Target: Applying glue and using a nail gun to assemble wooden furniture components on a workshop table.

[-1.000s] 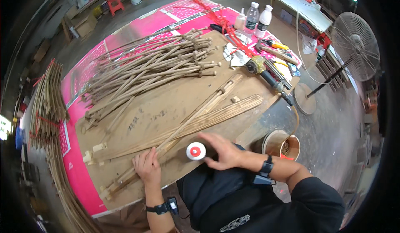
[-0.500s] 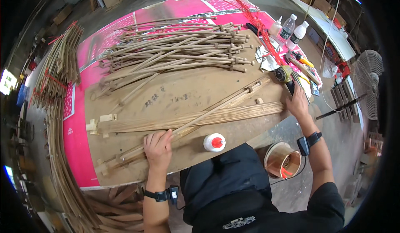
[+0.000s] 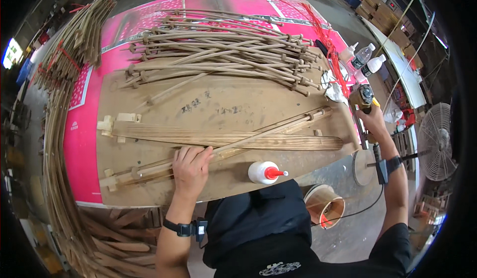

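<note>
My left hand (image 3: 191,169) is closed around a thin wooden rod (image 3: 248,139) near the table's front edge, pressing it down. The rod, with a small collar at its far right end, lies slantwise along a wooden strip and crosses over a broad, flat wooden slat (image 3: 198,136). At the right edge of the table, my right hand (image 3: 376,122) grips what looks like a nail gun (image 3: 361,97), with a yellowish-black head and a long dark magazine. It is lifted, apart from the rod. A white glue bottle (image 3: 262,172) with a red nozzle stands between my hands.
Many collared rods (image 3: 223,49) are piled at the back of the pink-covered table (image 3: 79,143). Bottles (image 3: 364,56) and red strings (image 3: 334,54) lie back right. Tied wooden strips (image 3: 64,69) hang along the left. A fan (image 3: 433,141) and a bucket (image 3: 318,203) are at the right.
My right hand has picked up the nail gun from among the tools and raised it. The left hand remains on the rod. The whole view has shifted somewhat.
</note>
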`<state>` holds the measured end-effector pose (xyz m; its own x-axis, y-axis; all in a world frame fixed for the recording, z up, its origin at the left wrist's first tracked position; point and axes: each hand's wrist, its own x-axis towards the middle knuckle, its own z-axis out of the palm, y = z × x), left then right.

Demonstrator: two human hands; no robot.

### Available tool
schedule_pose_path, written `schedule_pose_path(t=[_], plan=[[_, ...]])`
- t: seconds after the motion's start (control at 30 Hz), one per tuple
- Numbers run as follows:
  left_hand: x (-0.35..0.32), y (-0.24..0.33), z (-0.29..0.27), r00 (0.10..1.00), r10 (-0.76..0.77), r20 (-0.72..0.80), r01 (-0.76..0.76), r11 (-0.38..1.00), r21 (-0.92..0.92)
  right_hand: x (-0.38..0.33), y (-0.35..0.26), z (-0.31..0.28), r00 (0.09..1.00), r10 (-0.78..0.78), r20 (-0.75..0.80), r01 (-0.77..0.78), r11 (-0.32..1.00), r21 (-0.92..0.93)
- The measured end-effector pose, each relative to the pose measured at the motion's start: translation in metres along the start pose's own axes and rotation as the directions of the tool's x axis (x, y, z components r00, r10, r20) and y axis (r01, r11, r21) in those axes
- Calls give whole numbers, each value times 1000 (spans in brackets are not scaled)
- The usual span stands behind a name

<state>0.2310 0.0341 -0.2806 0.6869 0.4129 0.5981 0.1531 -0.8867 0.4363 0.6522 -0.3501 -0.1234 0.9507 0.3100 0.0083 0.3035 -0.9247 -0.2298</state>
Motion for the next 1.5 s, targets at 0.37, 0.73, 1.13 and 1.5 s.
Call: schedule_pose_path(t=[0.37, 0.73, 1.13, 1.5], plan=[[1, 0, 0, 1000, -25, 11, 25, 1000, -8, -85, -176, 24, 700, -547, 459, 315, 814, 489], [0, 0, -3, 999, -40, 8, 40, 999, -26, -90, -203, 42, 648, -554, 523, 353, 827, 438], [1, 1, -4, 999, -48, 10, 48, 998, -47, -96, -218, 33, 638, -512, 575, 340, 857, 387], [1, 1, -4, 999, -45, 5, 45, 998, -43, -88, -218, 49, 569, -620, 539, 424, 784, 454]])
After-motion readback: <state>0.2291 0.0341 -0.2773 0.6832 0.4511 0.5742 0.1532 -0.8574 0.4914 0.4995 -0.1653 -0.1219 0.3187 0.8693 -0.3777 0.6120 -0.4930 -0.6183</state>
